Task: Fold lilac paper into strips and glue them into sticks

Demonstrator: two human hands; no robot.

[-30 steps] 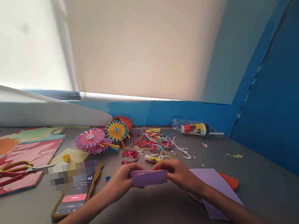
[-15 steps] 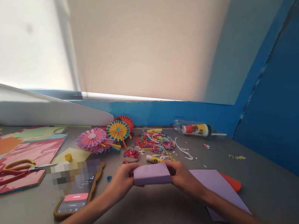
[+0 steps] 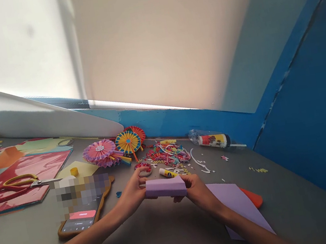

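Low in the middle of my view, above the grey table (image 3: 158, 243), both my hands are closed on a folded purple paper (image 3: 165, 187): my left hand (image 3: 135, 193) pinches its left end and my right hand (image 3: 198, 193) holds its right end, one palm-width side of it facing me. Taking that paper as the clock's centre, a glue stick (image 3: 167, 173) lies just beyond it at twelve, with a heap of coloured scraps (image 3: 170, 154) past that. At eleven sits a small dish of red bits (image 3: 144, 166), partly behind my left fingers, and farther off a yellow and blue pleated fan (image 3: 128, 142); a pink and purple one (image 3: 100, 149) is at ten. Toward nine lies a phone (image 3: 81, 219), its upper part blurred out. Well beyond, between nine and ten, red and yellow scissors (image 3: 14, 189) rest on pink sheets (image 3: 37, 166). At two, a glue bottle (image 3: 213, 140) lies near the blue wall (image 3: 162, 118). At four, my right forearm crosses over a lilac sheet (image 3: 237, 201), with an orange piece (image 3: 253, 197) showing at its edge.
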